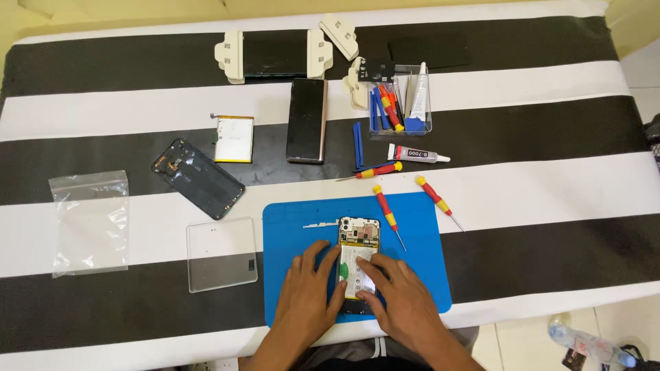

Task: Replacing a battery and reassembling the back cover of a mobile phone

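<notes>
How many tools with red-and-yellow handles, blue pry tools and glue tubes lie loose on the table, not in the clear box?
Red-and-yellow screwdrivers: 3
Blue pry tools: 1 pair, counted as 2
Glue tubes: 1
Total: 6
Both hands, left hand and right hand, rest on the opened phone.

A table (522,75) fills nearly the whole frame, covered by a cloth of broad black and white stripes running left to right. Along the top edge and in the upper left corner a pale yellow wall (124,12) shows. At the right edge and lower right corner lies a light tiled floor (639,69). The light is even and soft.
</notes>
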